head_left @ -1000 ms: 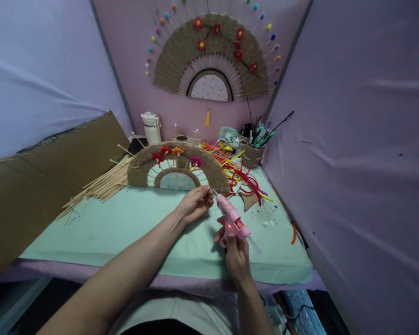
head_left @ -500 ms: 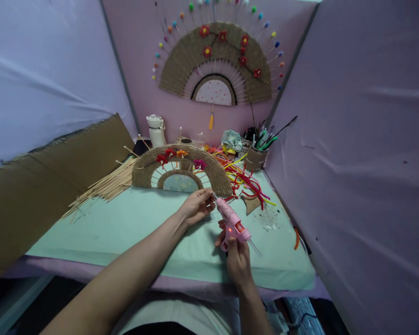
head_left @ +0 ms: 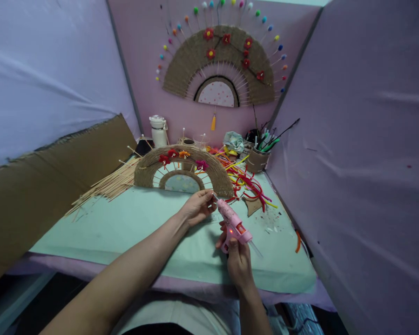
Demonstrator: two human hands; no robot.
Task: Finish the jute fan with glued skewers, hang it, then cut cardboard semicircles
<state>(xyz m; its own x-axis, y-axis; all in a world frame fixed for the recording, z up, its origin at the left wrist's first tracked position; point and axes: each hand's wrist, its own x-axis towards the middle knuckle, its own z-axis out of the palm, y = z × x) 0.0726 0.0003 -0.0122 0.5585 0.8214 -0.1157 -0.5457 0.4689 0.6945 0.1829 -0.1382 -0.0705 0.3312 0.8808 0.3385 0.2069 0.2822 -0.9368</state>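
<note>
In my right hand (head_left: 239,263) is a pink glue gun (head_left: 233,223), its small orange light glowing and a clear glue stick poking out of the back. The nozzle points up and left, right at the fingertips of my left hand (head_left: 199,207). Those fingertips are pinched together; whatever they hold is too small to make out. Just behind my left hand stands a twine-wrapped fan (head_left: 214,172), upright on the table, with red, orange and magenta flowers on its arch and a pale blue half-round centre.
Thin wooden sticks (head_left: 108,184) lie in a pile at left beside a cardboard sheet (head_left: 56,186). Coloured pipe cleaners (head_left: 253,186), a cardboard scrap (head_left: 252,205) and a tool pot (head_left: 257,160) are at right. A white bottle (head_left: 158,132) stands behind; a larger fan (head_left: 181,67) hangs on the wall.
The view has shifted slightly, so the scene sits a little lower and to the right. Both hands and the glue gun keep nearly the same pose.
</note>
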